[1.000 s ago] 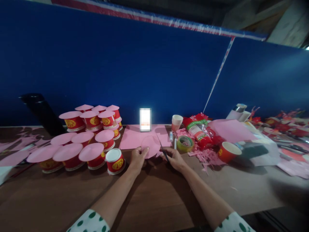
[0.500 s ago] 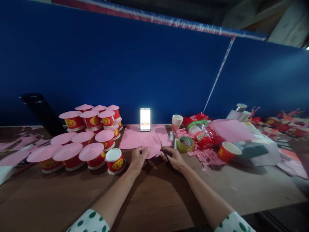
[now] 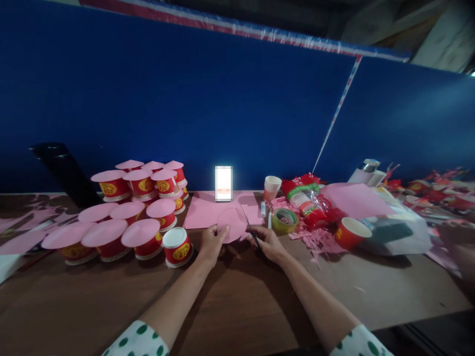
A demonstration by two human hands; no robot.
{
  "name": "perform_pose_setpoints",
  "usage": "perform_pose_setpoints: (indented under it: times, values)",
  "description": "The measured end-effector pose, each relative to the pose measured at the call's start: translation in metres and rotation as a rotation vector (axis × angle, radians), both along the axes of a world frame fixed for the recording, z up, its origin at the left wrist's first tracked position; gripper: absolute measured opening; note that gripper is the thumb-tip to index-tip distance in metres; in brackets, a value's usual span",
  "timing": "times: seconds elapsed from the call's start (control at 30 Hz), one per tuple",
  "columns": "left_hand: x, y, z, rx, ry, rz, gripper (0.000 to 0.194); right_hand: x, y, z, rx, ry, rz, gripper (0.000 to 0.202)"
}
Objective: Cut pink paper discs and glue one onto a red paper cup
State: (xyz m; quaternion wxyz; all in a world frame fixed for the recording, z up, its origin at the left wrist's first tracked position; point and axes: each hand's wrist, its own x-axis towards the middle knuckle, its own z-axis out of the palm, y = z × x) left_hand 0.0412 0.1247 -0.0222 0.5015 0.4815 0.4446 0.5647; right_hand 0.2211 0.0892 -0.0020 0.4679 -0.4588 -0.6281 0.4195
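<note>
My left hand (image 3: 213, 244) pinches a round piece of pink paper (image 3: 232, 225) at its left edge, thumb on top. My right hand (image 3: 270, 243) is closed on a pair of dark scissors (image 3: 253, 234), their blades pointing up and away along the disc's right edge. A small strip of pink paper hangs near the blades. Behind the disc lie flat pink paper sheets (image 3: 200, 210). To the left of my left hand, a red paper cup (image 3: 177, 253) stands upside down with its white base up.
Several red cups with pink cone tops (image 3: 141, 233) stand at left, near a black bottle (image 3: 67, 173). A lit phone (image 3: 223, 184) leans at the back. At right are a tape roll (image 3: 285, 220), a red snack bag (image 3: 306, 200), paper scraps (image 3: 321, 244) and a cup (image 3: 352, 233).
The pink disc has shifted very slightly between my hands, which stay in place. At the far right, the reddish paper has moved and a blurred shape shows at the edge.
</note>
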Motion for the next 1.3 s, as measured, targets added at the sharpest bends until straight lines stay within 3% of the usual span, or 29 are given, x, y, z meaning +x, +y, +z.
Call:
perform_pose_setpoints:
  times: [0.77, 1.3]
  values:
    - [-0.0001, -0.0001, 0.0058, 0.004, 0.022, 0.039, 0.031, 0.0011, 0.0009, -0.0010, -0.016, -0.007, 0.026, 0.040]
    - [-0.0018, 0.0007, 0.0007, 0.044, 0.087, 0.013, 0.033, 0.0004, 0.0005, -0.0009, -0.028, 0.028, 0.007, 0.042]
